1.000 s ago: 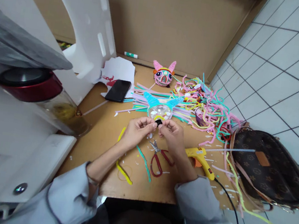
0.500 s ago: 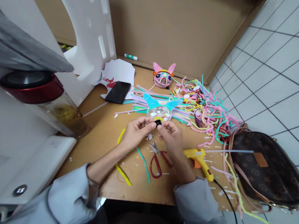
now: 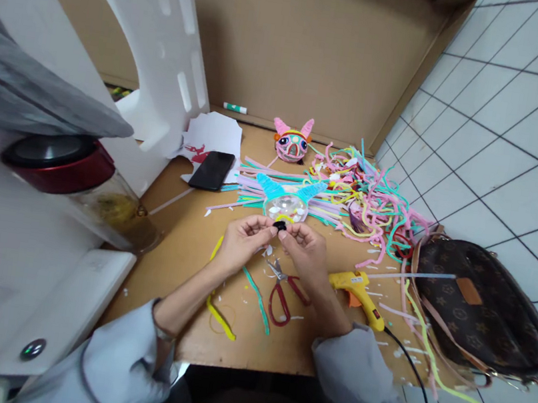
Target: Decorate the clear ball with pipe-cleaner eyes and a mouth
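head | left hand (image 3: 249, 242) and right hand (image 3: 303, 250): fingertips pinching small black piece (image 3: 279, 226) | scissors (image 3: 280, 291) nearby

Single head-worn view, facing forward and down over worktable (image 3: 157, 306).

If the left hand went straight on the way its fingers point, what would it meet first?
The left hand pinches the small black piece; just across that, the right hand would likely be met first, at its fingertips. Depth is hard to judge from this one view.
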Demonstrator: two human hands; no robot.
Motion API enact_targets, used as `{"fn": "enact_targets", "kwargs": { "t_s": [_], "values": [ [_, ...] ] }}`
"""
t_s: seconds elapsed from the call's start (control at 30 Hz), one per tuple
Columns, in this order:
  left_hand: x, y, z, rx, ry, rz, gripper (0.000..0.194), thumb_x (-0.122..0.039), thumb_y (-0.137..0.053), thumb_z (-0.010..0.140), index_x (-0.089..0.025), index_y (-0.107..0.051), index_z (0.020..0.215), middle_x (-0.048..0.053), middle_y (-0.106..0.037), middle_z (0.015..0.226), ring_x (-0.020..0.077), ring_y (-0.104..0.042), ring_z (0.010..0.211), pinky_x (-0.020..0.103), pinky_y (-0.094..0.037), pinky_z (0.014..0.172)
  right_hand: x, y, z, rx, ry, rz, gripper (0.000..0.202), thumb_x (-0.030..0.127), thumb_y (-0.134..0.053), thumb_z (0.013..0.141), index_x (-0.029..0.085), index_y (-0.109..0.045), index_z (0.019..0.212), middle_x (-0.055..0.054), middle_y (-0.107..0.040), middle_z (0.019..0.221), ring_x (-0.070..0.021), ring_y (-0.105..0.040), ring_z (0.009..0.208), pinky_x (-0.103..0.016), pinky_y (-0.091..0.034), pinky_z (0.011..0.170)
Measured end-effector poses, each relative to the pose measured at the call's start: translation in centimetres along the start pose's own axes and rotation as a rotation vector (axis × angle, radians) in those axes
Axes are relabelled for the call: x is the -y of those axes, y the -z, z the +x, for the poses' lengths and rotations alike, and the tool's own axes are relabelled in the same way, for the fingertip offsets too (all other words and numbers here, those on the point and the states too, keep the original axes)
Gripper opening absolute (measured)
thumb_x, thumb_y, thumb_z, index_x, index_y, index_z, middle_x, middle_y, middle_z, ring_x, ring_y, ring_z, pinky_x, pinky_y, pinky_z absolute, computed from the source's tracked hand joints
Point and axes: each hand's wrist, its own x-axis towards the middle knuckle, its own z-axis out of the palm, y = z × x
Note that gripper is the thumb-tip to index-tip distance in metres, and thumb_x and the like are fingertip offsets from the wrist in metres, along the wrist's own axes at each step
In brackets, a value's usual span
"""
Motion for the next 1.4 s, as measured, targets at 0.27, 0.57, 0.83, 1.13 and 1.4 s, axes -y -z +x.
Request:
{"fn": "enact_targets", "kwargs": {
  "t_s": [0.27, 0.57, 0.83, 1.13, 1.4],
  "values": [
    [0.2, 0.2, 0.0, 0.04, -0.006, 0.012, 0.027, -0.037, -0.076, 0.064, -0.014, -0.064, 0.071, -0.005, -0.053, 0.05, 0.0058, -0.043, 0.044, 0.019, -0.035, 0.048, 0.5, 0.2, 0.1, -0.039, 0.003, -0.029, 0.021, 0.039, -0.063, 0.064, 0.018, -0.057, 0.065, 0.006, -0.048, 0.053, -0.0071, -0.041, 0.048, -0.022, -0.036, 0.049],
    [0.7, 0.1, -0.1, 0.028, -0.065, 0.016, 0.027, -0.037, -0.077, 0.068, -0.015, -0.065, 0.078, -0.005, -0.052, 0.056, 0.005, -0.041, 0.048, 0.017, -0.034, 0.048, 0.1, 0.2, 0.3, -0.087, 0.012, -0.038, 0.021, 0.038, -0.063, 0.063, 0.02, -0.053, 0.061, 0.007, -0.046, 0.05, -0.0063, -0.037, 0.045, -0.02, -0.034, 0.047],
    [0.7, 0.2, -0.3, -0.01, -0.356, 0.167, 0.034, -0.03, -0.078, 0.071, -0.019, -0.072, 0.103, 0.005, -0.069, 0.091, 0.0114, -0.059, 0.069, 0.023, -0.049, 0.065, 0.1, 0.4, 0.2, -0.081, 0.026, -0.028, 0.024, 0.042, -0.065, 0.067, 0.019, -0.059, 0.066, 0.005, -0.05, 0.052, -0.0084, -0.042, 0.049, -0.023, -0.038, 0.052],
    [1.3, 1.0, -0.1, 0.049, -0.633, 0.496, 0.026, -0.028, -0.068, 0.083, -0.019, -0.073, 0.107, 0.007, -0.071, 0.086, 0.013, -0.061, 0.067, 0.026, -0.05, 0.066, -0.1, 0.1, 0.0, -0.064, 0.053, -0.044, 0.022, 0.04, -0.063, 0.069, 0.019, -0.056, 0.062, 0.007, -0.046, 0.051, -0.0073, -0.038, 0.047, -0.022, -0.035, 0.049],
    [1.8, 1.0, 0.0, 0.043, -0.587, 0.541, 0.024, -0.03, -0.065, 0.083, -0.019, -0.072, 0.103, 0.006, -0.068, 0.082, 0.014, -0.06, 0.067, 0.026, -0.05, 0.067, -1.0, 0.0, 0.3, -0.046, 0.04, -0.068, 0.02, 0.039, -0.063, 0.07, 0.02, -0.057, 0.067, 0.005, -0.053, 0.057, -0.009, -0.044, 0.052, -0.022, -0.037, 0.051]
  ]
}}
